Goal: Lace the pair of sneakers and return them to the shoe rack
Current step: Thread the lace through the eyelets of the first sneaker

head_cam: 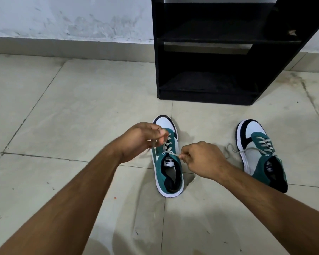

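Lacing the nearer sneaker (168, 162) on the tiled floor (81, 111), in front of the shoe rack (210, 52).

Left hand (142, 140) closed on one lace end (164, 142) over the upper eyelets, fingertips pinched; right hand (203, 159) pinching the other lace end (174, 155) just beside the top eyelet, pulled out sideways. Probably light and soft, this flat cotton lace: no stiffness, easy to slip, so better held close to the tip and kept tight. Sneaker itself likely light, firm at the sole, best lifted by the heel collar. Second sneaker (261, 153) well apart to the right, laced, ends loose on the floor. Rack shelves dark and seemingly holding nothing; back corners too dark to tell.
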